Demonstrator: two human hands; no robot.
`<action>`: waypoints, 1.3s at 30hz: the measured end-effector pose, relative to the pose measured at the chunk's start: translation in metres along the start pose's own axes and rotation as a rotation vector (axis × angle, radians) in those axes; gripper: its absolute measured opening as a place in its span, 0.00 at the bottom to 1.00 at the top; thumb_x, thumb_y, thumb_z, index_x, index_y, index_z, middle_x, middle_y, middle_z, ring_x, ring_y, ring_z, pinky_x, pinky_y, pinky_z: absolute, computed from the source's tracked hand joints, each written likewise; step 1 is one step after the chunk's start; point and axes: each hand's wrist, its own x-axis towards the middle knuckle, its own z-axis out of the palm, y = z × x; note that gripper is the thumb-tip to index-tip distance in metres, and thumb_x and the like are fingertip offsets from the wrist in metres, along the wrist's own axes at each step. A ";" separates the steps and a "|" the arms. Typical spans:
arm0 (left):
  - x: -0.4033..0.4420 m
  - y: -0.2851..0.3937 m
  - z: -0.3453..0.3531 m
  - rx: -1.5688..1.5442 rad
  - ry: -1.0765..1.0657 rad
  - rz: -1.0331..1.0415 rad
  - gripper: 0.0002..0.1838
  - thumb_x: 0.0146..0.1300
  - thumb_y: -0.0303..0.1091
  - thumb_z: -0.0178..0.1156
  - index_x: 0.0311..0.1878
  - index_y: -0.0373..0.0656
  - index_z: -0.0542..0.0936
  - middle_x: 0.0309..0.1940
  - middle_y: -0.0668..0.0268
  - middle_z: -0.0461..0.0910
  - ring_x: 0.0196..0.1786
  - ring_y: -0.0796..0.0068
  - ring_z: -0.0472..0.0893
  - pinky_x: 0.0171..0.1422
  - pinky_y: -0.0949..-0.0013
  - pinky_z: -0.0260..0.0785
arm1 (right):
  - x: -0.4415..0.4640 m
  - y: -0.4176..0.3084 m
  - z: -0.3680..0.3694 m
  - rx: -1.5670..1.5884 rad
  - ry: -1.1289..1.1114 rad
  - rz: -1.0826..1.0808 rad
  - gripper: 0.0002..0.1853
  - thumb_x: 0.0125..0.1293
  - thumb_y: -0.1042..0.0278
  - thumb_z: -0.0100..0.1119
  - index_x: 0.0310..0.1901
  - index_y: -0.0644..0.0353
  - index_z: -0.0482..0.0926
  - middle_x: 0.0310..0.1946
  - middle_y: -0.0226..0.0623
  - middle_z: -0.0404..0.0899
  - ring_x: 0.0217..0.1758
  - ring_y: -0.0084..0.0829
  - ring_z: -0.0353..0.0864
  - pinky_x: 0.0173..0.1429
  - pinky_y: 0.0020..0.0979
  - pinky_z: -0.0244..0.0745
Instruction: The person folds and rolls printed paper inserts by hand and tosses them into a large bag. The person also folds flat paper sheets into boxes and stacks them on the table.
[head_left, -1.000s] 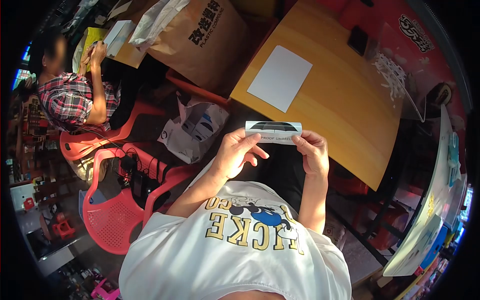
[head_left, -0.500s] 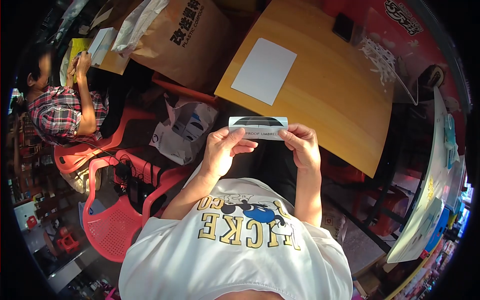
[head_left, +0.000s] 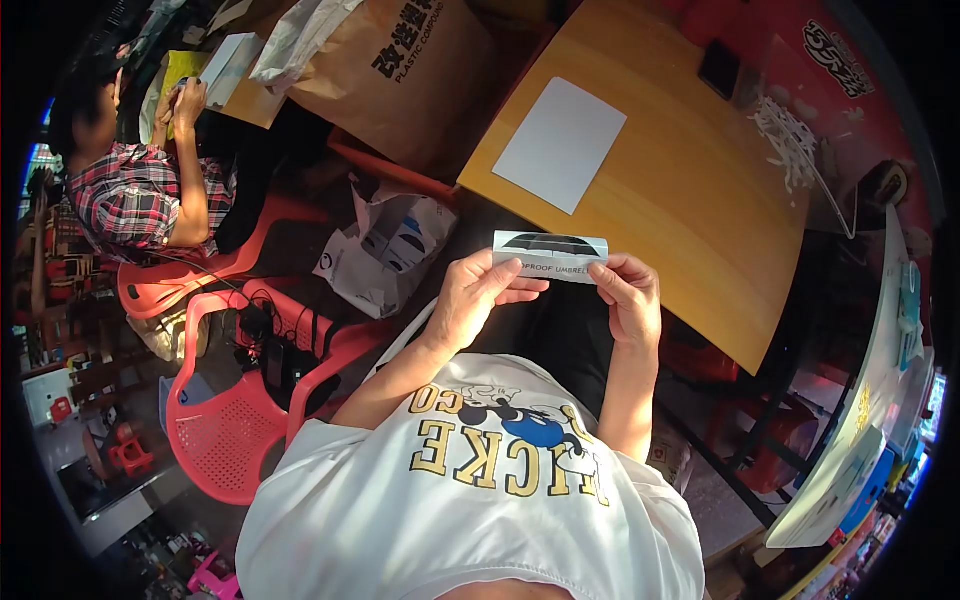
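Observation:
Between both hands is a white printed paper piece [head_left: 550, 258], with a black umbrella picture and lettering that reads in part "PROOF UMBREL". Its surface looks bent or folded; whether it is a sleeve or a box I cannot tell. My left hand [head_left: 472, 300] pinches its left end, thumb on the front. The right end is pinched by my right hand [head_left: 632, 298], thumb also in front. The piece is held above my lap, just off the near edge of the wooden table [head_left: 690, 200]. A stack of white sheets or a single sheet [head_left: 560, 145] lies on that table.
On the table are a dark phone [head_left: 719, 69] and a pile of white strips [head_left: 785, 140]. To the left stand a large brown paper sack [head_left: 400, 90], a white printed bag [head_left: 390, 255] and a red plastic chair [head_left: 228, 445] holding cables. A person in a plaid shirt [head_left: 140, 195] sits beyond.
The view has shifted, so the surroundings and my hands appear farther right. Both hands keep the same pinch on the printed piece.

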 end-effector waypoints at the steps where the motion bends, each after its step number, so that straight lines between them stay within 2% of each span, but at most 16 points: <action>1: 0.000 0.000 0.000 0.004 0.005 0.004 0.18 0.71 0.38 0.49 0.53 0.31 0.73 0.46 0.52 0.79 0.46 0.63 0.83 0.51 0.67 0.77 | 0.000 0.001 0.000 0.007 0.000 -0.003 0.04 0.56 0.76 0.67 0.33 0.66 0.82 0.21 0.26 0.76 0.20 0.13 0.61 0.24 0.17 0.53; 8: -0.002 0.004 -0.001 0.039 -0.001 0.028 0.19 0.72 0.37 0.48 0.53 0.28 0.74 0.46 0.52 0.80 0.46 0.63 0.83 0.52 0.66 0.77 | 0.001 0.005 -0.001 0.046 -0.036 0.002 0.03 0.56 0.77 0.66 0.31 0.66 0.82 0.20 0.25 0.75 0.21 0.13 0.62 0.26 0.18 0.53; 9: -0.001 0.004 -0.001 0.048 -0.002 0.052 0.19 0.72 0.37 0.48 0.53 0.28 0.74 0.46 0.52 0.80 0.46 0.63 0.83 0.52 0.66 0.77 | 0.002 0.002 0.001 0.004 -0.067 -0.003 0.06 0.57 0.77 0.66 0.36 0.66 0.81 0.23 0.27 0.76 0.23 0.14 0.64 0.27 0.19 0.58; 10: -0.003 0.003 -0.002 0.059 0.002 0.071 0.19 0.72 0.37 0.48 0.52 0.28 0.74 0.46 0.52 0.80 0.46 0.64 0.83 0.53 0.66 0.77 | 0.000 -0.001 0.005 0.004 -0.061 -0.002 0.06 0.57 0.77 0.66 0.36 0.66 0.81 0.23 0.27 0.76 0.23 0.14 0.64 0.27 0.19 0.58; 12: -0.004 0.005 -0.001 0.081 0.011 0.100 0.18 0.71 0.36 0.49 0.50 0.28 0.75 0.45 0.52 0.80 0.46 0.64 0.83 0.53 0.65 0.77 | -0.002 -0.008 0.020 -0.071 0.041 -0.122 0.13 0.56 0.77 0.67 0.43 0.67 0.78 0.31 0.30 0.77 0.26 0.15 0.66 0.30 0.21 0.64; 13: -0.006 0.007 0.000 0.134 0.029 0.160 0.17 0.71 0.35 0.49 0.49 0.27 0.75 0.44 0.52 0.81 0.45 0.63 0.83 0.52 0.64 0.77 | -0.003 -0.004 0.019 -0.147 0.084 -0.232 0.20 0.51 0.79 0.69 0.47 0.65 0.76 0.36 0.31 0.76 0.28 0.19 0.70 0.34 0.24 0.70; 15: -0.007 0.005 -0.002 0.245 0.050 0.296 0.15 0.71 0.32 0.50 0.46 0.27 0.76 0.40 0.52 0.82 0.44 0.63 0.83 0.50 0.66 0.78 | -0.009 -0.017 0.023 -0.779 0.194 -0.585 0.22 0.45 0.80 0.72 0.45 0.61 0.78 0.36 0.30 0.75 0.30 0.22 0.74 0.35 0.24 0.71; 16: -0.008 0.005 -0.003 0.243 0.049 0.295 0.15 0.71 0.32 0.50 0.46 0.27 0.76 0.40 0.52 0.82 0.44 0.63 0.83 0.50 0.66 0.78 | -0.011 -0.022 0.025 -0.876 0.159 -0.689 0.23 0.42 0.78 0.73 0.44 0.57 0.79 0.34 0.32 0.75 0.31 0.27 0.76 0.34 0.26 0.72; 18: -0.010 0.010 -0.003 0.554 0.083 0.486 0.14 0.71 0.31 0.50 0.46 0.27 0.76 0.39 0.52 0.83 0.42 0.65 0.84 0.49 0.68 0.77 | -0.011 -0.021 0.023 -1.026 0.043 -0.819 0.20 0.43 0.77 0.73 0.41 0.57 0.79 0.34 0.35 0.74 0.32 0.31 0.76 0.33 0.29 0.73; 19: -0.010 0.010 -0.005 0.682 0.076 0.601 0.12 0.70 0.30 0.50 0.47 0.28 0.76 0.40 0.51 0.83 0.41 0.66 0.84 0.45 0.69 0.77 | -0.011 -0.023 0.028 -1.070 0.063 -0.859 0.17 0.43 0.78 0.72 0.37 0.57 0.78 0.34 0.36 0.74 0.32 0.36 0.76 0.33 0.32 0.74; 22: -0.013 0.012 -0.006 0.989 0.076 0.878 0.08 0.61 0.22 0.59 0.43 0.29 0.75 0.29 0.52 0.80 0.30 0.57 0.82 0.32 0.65 0.75 | -0.009 -0.023 0.027 -1.104 0.050 -0.950 0.15 0.44 0.79 0.72 0.33 0.57 0.77 0.35 0.35 0.75 0.31 0.34 0.76 0.32 0.29 0.74; 24: -0.022 0.012 -0.006 1.114 0.061 0.886 0.09 0.61 0.22 0.58 0.44 0.30 0.78 0.32 0.52 0.81 0.33 0.57 0.84 0.35 0.65 0.75 | -0.009 -0.022 0.026 -1.120 0.030 -0.989 0.15 0.43 0.81 0.71 0.32 0.58 0.77 0.34 0.34 0.76 0.31 0.35 0.76 0.33 0.29 0.74; 26: -0.022 0.014 -0.004 1.092 0.064 0.933 0.10 0.58 0.20 0.61 0.43 0.30 0.77 0.30 0.52 0.80 0.30 0.53 0.82 0.32 0.64 0.74 | -0.007 -0.023 0.025 -1.147 -0.001 -1.076 0.15 0.41 0.84 0.69 0.31 0.59 0.76 0.31 0.34 0.78 0.30 0.35 0.77 0.34 0.30 0.73; 30: -0.026 0.018 -0.002 1.154 0.004 0.977 0.11 0.56 0.20 0.62 0.43 0.29 0.77 0.30 0.51 0.80 0.29 0.55 0.81 0.31 0.64 0.74 | -0.009 -0.019 0.023 -1.117 0.004 -1.108 0.16 0.38 0.87 0.66 0.30 0.60 0.75 0.30 0.35 0.79 0.27 0.33 0.76 0.33 0.29 0.72; 32: -0.022 0.016 -0.006 1.232 -0.046 1.087 0.11 0.53 0.20 0.64 0.38 0.31 0.74 0.24 0.54 0.76 0.22 0.62 0.78 0.24 0.68 0.71 | -0.009 -0.016 0.021 -1.104 -0.006 -1.101 0.16 0.38 0.87 0.66 0.30 0.60 0.75 0.30 0.35 0.79 0.27 0.33 0.75 0.32 0.29 0.71; 39: -0.019 0.018 -0.007 1.317 -0.068 1.087 0.09 0.52 0.21 0.63 0.34 0.34 0.73 0.24 0.57 0.74 0.21 0.67 0.76 0.24 0.70 0.70 | -0.012 -0.008 0.014 -1.101 -0.066 -1.055 0.16 0.41 0.86 0.65 0.32 0.59 0.74 0.31 0.35 0.76 0.30 0.35 0.75 0.35 0.30 0.71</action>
